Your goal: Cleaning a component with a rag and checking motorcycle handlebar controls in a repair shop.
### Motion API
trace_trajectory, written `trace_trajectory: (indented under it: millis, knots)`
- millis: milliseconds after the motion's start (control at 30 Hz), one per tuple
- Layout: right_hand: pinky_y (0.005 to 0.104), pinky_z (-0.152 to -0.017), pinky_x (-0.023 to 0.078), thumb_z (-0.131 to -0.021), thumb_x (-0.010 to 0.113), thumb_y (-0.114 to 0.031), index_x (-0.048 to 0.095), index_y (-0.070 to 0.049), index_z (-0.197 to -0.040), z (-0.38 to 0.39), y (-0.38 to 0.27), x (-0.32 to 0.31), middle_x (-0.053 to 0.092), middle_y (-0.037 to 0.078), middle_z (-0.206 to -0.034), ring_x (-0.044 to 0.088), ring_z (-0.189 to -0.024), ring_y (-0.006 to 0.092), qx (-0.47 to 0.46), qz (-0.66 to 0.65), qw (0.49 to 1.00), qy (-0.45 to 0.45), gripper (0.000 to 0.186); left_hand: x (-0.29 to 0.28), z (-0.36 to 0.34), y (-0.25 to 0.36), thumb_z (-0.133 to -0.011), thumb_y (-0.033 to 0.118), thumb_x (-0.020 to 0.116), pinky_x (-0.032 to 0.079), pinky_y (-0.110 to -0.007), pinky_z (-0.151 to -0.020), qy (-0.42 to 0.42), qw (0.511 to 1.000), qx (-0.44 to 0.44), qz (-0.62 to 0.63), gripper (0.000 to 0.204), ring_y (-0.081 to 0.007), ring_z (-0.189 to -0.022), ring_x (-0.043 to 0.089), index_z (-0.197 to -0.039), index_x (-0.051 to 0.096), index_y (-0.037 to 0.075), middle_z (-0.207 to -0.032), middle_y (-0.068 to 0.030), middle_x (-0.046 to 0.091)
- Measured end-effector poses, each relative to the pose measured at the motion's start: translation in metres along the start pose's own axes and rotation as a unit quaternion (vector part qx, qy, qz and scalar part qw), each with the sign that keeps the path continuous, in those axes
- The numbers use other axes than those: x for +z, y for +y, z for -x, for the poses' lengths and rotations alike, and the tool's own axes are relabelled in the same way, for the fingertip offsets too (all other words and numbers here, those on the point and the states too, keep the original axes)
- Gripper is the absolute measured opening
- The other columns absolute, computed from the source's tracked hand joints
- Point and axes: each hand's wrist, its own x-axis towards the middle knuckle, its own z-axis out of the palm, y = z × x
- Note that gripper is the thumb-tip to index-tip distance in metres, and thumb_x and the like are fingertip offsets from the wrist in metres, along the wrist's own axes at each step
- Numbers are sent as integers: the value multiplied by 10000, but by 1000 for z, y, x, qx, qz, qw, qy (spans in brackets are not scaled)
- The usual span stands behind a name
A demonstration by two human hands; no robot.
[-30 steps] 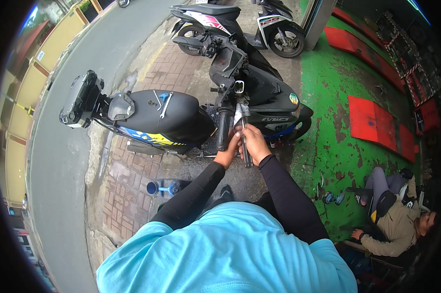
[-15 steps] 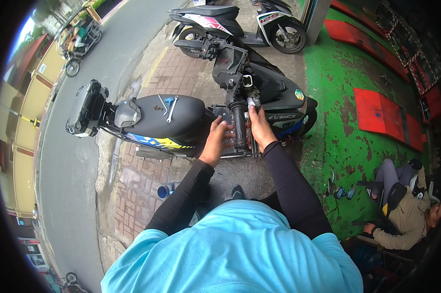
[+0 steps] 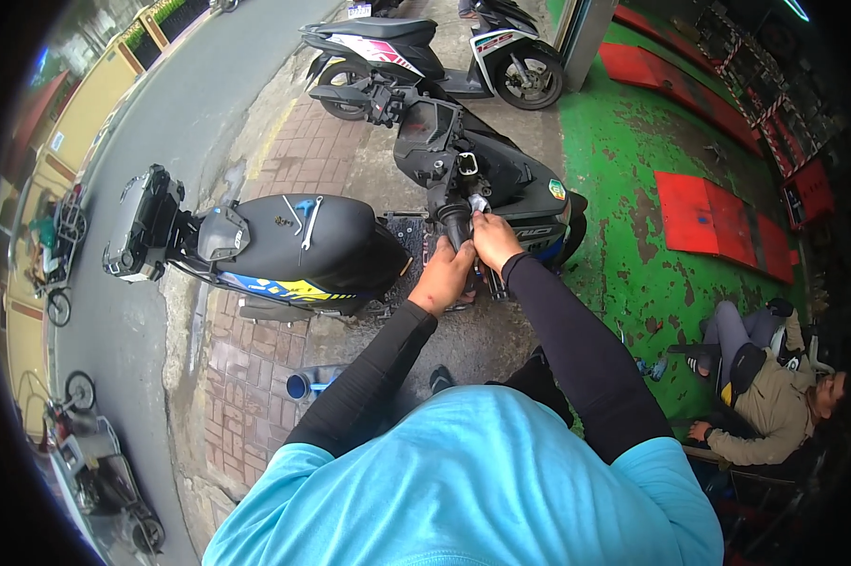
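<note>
In front of me a black scooter stands with its bare handlebar uncovered. My left hand is closed on the black handlebar grip, fingers over its outer end. My right hand is just to the right, fingers pinched beside the grip. A small pale, shiny piece shows at its fingertips; what exactly the fingers hold is hidden. An uncapped brake fluid reservoir sits just beyond the hands. On the scooter seat lie a combination wrench, a blue-handled hex key and several small bolts.
A white and pink scooter is parked beyond. Red ramps lie on the green floor at right, where a person reclines. A blue container stands by my left arm. Tricycles are on the road at left.
My left hand has gone from spread fingers beside the grip to closing on it. My right hand has drawn in closer to the grip. The view has shifted, and another tricycle shows on the road.
</note>
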Motion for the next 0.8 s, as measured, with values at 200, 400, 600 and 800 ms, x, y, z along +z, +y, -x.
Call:
trace_trajectory:
  millis: [200,400,600,800]
  knots:
    - [384,-437,500,-1022,366,-336,626,36,-904,14,-27,-15,628,139,-700,585,-459,254,98,-100,987,-77,468,-8,-8,-4,-1018,328,476,519,-313,-392,-37,999,-4,-6,312,-178,-485,603,-1110,404,39,-790,-87,623]
    - [392,-404,497,-1023,358,-346,611,32,-885,28,-36,-21,585,116,-635,572,-434,235,114,-64,987,-91,475,-5,-7,3,-1013,322,474,539,-347,-395,-19,1000,-15,-9,327,-232,-532,638,-1116,425,15,-830,-140,603]
    - [409,-330,456,-1019,365,-375,590,28,-903,53,-23,-14,558,123,-618,530,-374,222,145,-130,976,-96,476,-18,-9,-12,-1011,173,454,562,-327,-440,-43,987,67,-141,281,-252,-585,640,-1222,505,-5,-1049,-195,480]
    - [375,-421,456,-1008,392,-323,614,30,-826,12,-22,-5,582,120,-649,556,-465,235,116,-148,980,-69,454,-10,-7,-9,-1021,325,461,530,-317,-395,-33,996,42,-73,310,-197,-546,630,-1111,433,30,-892,-125,605]
